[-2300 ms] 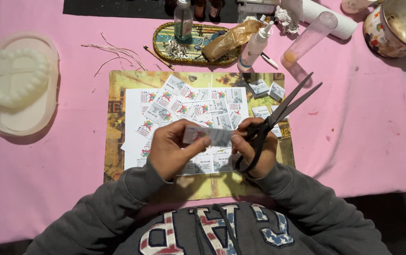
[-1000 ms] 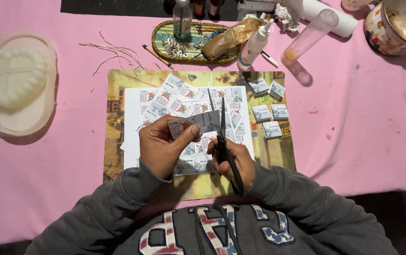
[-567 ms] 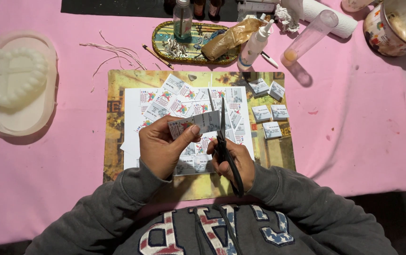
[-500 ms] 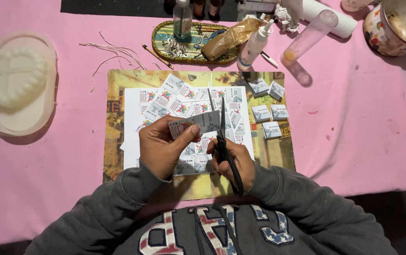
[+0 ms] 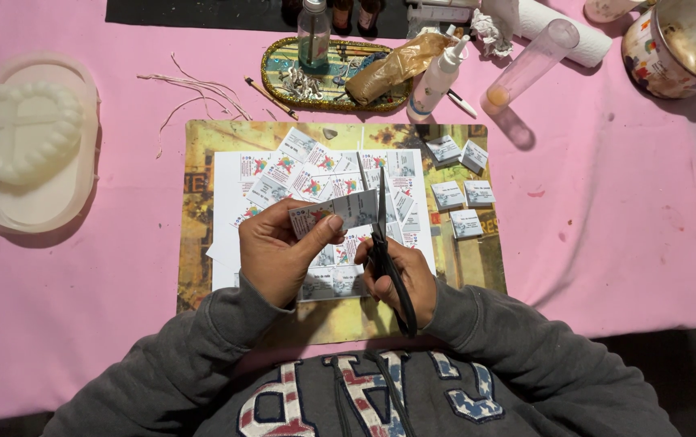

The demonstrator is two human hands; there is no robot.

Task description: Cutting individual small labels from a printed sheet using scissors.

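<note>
Pink cloth covers the worktop [image 5: 81, 324], marked with a few small stains toward its right side. At the middle lies a yellowish printed mat [image 5: 202, 210], and on it a white sheet [image 5: 227, 186] strewn with small cut paper labels [image 5: 303, 166], each white with a coloured spot. Four more labels [image 5: 463, 194] lie on the bare mat just right of the sheet.

Above the sheet, the left hand [image 5: 277, 257] holds a strip of labels [image 5: 340, 212]; its grip is pressed together on the strip's left part, thumb on top. The right hand [image 5: 401, 279] has its grip closed through the handles of black scissors [image 5: 382, 243]. Their blades point away from the person, parted only slightly, and stand at the strip's right end; whether they touch the paper cannot be told. Both arms wear grey sleeves.

At the far edge sits an oval gold-rimmed tray [image 5: 271, 69] holding a small glass bottle [image 5: 313, 36], a crumpled brown bag [image 5: 392, 69] and small odds and ends. A white dropper bottle [image 5: 437, 79] leans just beside the tray, with a clear plastic tube [image 5: 530, 65] lying near it. A stained floral mug [image 5: 672, 48] stands in the far right corner. At the left rests a white heart-shaped mould [image 5: 20, 137] on a pale oval tray [image 5: 40, 202], and thin pale threads [image 5: 194, 89] lie between it and the gold tray.
</note>
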